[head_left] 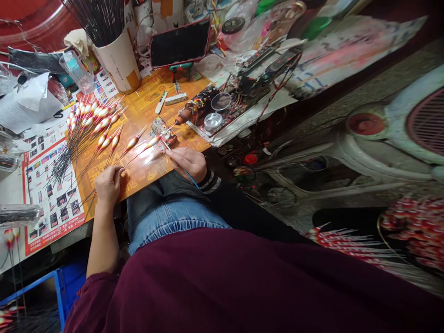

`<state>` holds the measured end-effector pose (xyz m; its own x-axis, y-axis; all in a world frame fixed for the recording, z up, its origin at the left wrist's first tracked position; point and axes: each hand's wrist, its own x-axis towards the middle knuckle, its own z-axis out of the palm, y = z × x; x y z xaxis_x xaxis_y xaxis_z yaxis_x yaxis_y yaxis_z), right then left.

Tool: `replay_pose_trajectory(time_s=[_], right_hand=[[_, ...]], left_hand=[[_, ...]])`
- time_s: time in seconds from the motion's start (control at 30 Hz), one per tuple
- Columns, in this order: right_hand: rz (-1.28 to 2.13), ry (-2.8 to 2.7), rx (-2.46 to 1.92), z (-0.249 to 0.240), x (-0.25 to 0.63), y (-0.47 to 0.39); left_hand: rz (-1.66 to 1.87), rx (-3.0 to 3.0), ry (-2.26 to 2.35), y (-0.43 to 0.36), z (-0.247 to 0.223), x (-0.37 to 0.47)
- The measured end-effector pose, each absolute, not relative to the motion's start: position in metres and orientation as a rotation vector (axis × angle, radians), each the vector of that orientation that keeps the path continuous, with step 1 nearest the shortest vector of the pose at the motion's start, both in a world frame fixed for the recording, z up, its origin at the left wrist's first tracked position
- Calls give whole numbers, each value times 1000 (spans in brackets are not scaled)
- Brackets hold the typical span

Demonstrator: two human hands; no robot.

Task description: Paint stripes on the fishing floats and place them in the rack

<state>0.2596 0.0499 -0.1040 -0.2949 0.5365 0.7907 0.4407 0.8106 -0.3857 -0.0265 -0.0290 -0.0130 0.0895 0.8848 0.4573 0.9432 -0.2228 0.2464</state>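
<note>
orange-topped table (139, 105), bright glare (149, 156), speckled grey floor (360, 81)

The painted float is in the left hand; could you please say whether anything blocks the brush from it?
Nothing visible stands between the float and the brush in the right hand; the left hand grips the thin stem, away from the brush.

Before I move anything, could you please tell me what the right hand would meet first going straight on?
The right hand would probably first meet the painted float held in the left hand, though depth is unclear.
</note>
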Motion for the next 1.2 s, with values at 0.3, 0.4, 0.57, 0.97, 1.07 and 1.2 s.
replay_pose_trajectory(time_s=[0.3, 0.4, 0.57, 0.97, 1.07, 1.2], right_hand=[[-98, -1858, -561, -95, 260, 49], [-73, -1853, -591, -98, 257, 47], [-46, -1880, -518, -102, 241, 36], [-44, -1941, -420, -95, 225, 25], [-78, -1927, -376, -90, 225, 24], [-28, -2006, -438, -91, 226, 23]], left_hand=[[-793, -2228, -1911, -30, -13, -26], [-783, -2232, -1912, -30, -12, -24], [-806, -2256, -1899, -29, -13, -23], [-804, -2280, -1898, -32, -15, -19], [-806, -2282, -1882, -32, -16, -19], [-778, -2279, -1899, -32, -17, -19]])
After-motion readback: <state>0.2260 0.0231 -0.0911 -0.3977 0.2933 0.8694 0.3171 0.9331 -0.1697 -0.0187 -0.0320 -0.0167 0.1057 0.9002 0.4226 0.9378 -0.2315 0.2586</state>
